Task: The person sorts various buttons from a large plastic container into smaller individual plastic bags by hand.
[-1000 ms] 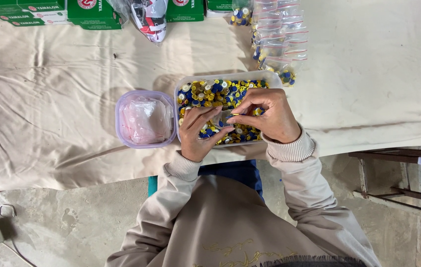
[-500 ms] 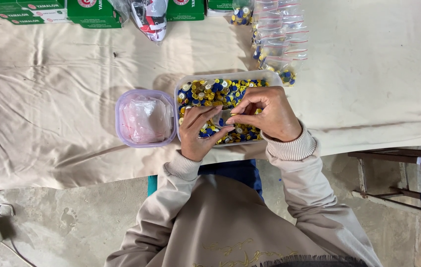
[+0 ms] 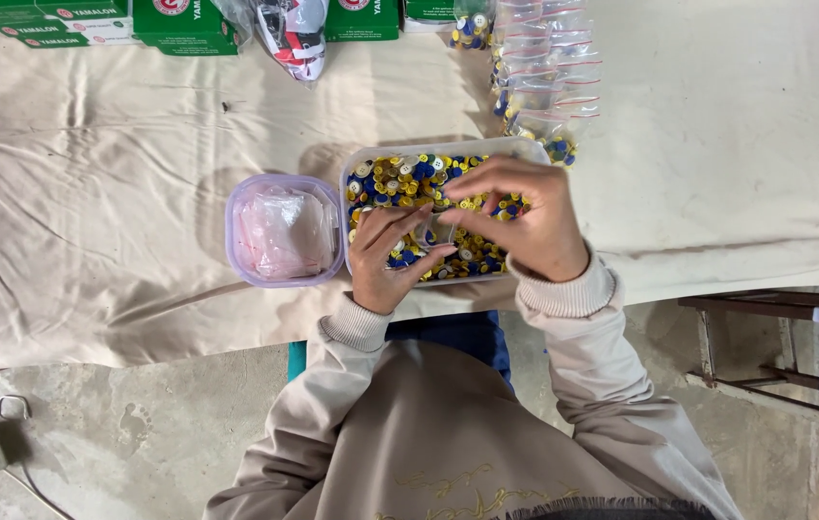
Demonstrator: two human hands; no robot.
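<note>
Left hand (image 3: 385, 260) palm-up, fingers curled; right hand (image 3: 525, 217) arched over, fingertips pinched, both wrists close together.

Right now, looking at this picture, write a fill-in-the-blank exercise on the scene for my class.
1. Both hands, the left hand and the right hand, work over a tub full of small ____.
2. The lilac tub beside it holds clear plastic ____.
3. The table is covered with a beige ____.

Missing words: buttons; bags; cloth
</note>
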